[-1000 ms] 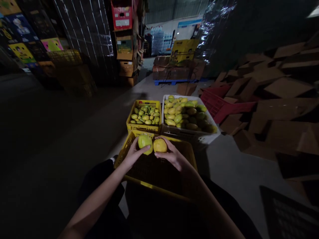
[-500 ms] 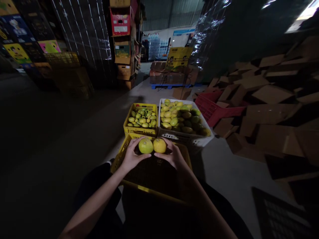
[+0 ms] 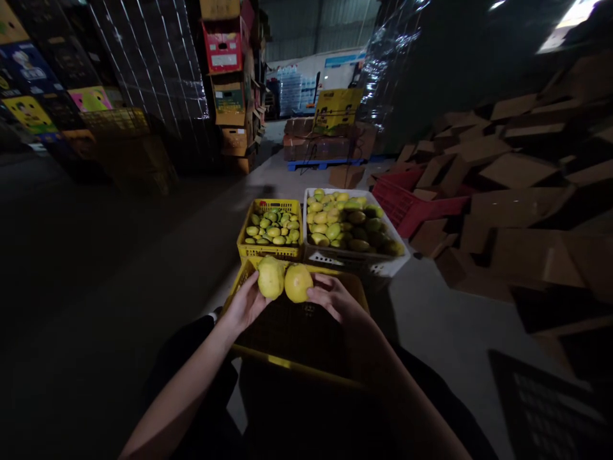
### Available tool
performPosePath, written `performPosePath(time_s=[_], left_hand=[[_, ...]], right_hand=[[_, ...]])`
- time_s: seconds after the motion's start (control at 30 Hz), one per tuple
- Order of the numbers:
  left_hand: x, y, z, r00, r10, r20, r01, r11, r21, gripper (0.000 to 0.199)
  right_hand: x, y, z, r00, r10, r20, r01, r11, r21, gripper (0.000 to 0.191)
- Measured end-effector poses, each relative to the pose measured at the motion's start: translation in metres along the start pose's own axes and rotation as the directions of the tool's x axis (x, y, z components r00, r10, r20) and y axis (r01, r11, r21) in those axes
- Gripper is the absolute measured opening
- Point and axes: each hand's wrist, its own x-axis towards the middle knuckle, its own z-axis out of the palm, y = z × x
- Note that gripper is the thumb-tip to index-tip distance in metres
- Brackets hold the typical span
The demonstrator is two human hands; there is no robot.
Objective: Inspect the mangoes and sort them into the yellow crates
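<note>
My L hand [image 3: 246, 305] has its fingers round 1 lumpy yellow fruit [image 3: 271, 278]; my R hand [image 3: 338, 299] has its fingers against 1 rounder yellow fruit [image 3: 297, 283]. Both sit above 1 near yellow crate [image 3: 272, 361]. Prob. firm, fairly light, a bit slippery, bruisable: I'd hold midway, w/ soft pressure. Beyond: 1 far yellow crate [image 3: 271, 252] + 1 white crate [image 3: 335, 259], fruit overlapping, no exact ct.; 1 red crate [image 3: 405, 201].
</note>
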Motion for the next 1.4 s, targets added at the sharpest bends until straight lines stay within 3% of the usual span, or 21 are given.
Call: performPosePath(time_s=[0.43, 0.67, 0.77, 0.93, 1.0, 1.13, 1.23, 1.4], left_hand=[[0.013, -0.005, 0.002, 0.994, -0.029, -0.109, 0.011, 0.988, -0.155, 0.032], [0.014, -0.011, 0.002, 0.983, -0.019, -0.181, -0.007, 0.989, -0.145, 0.032], [0.014, -0.015, 0.004, 0.983, -0.011, -0.181, -0.025, 0.98, -0.195, 0.032], [0.017, -0.018, 0.008, 0.963, -0.037, -0.266, -0.039, 0.961, -0.273, 0.026], [0.017, -0.021, 0.01, 0.957, -0.027, -0.288, -0.062, 0.953, -0.297, 0.024], [0.015, -0.03, 0.011, 0.956, -0.038, -0.292, -0.053, 0.953, -0.299, 0.022], [0.014, -0.036, 0.009, 0.946, -0.045, -0.321, -0.054, 0.954, -0.294, 0.018], [0.014, -0.043, 0.004, 0.949, -0.048, -0.313, -0.03, 0.97, -0.24, 0.017]], right_hand=[[0.014, 0.019, 0.013, 0.991, -0.014, -0.131, 0.04, 0.979, 0.198, 0.026], [0.015, 0.025, 0.016, 0.993, 0.005, -0.121, 0.011, 0.991, 0.13, 0.026], [0.014, 0.032, 0.019, 0.994, -0.03, -0.103, 0.038, 0.997, 0.072, 0.035], [0.016, 0.049, 0.021, 0.976, -0.137, -0.17, 0.12, 0.987, -0.108, 0.055], [0.017, 0.056, 0.021, 0.958, -0.222, -0.181, 0.163, 0.942, -0.293, 0.06], [0.016, 0.065, 0.024, 0.896, -0.42, -0.147, 0.26, 0.762, -0.593, 0.059], [0.012, 0.073, 0.028, 0.873, -0.46, -0.161, 0.259, 0.718, -0.646, 0.057], [0.004, 0.086, 0.033, 0.895, -0.434, -0.105, 0.24, 0.667, -0.706, 0.076]])
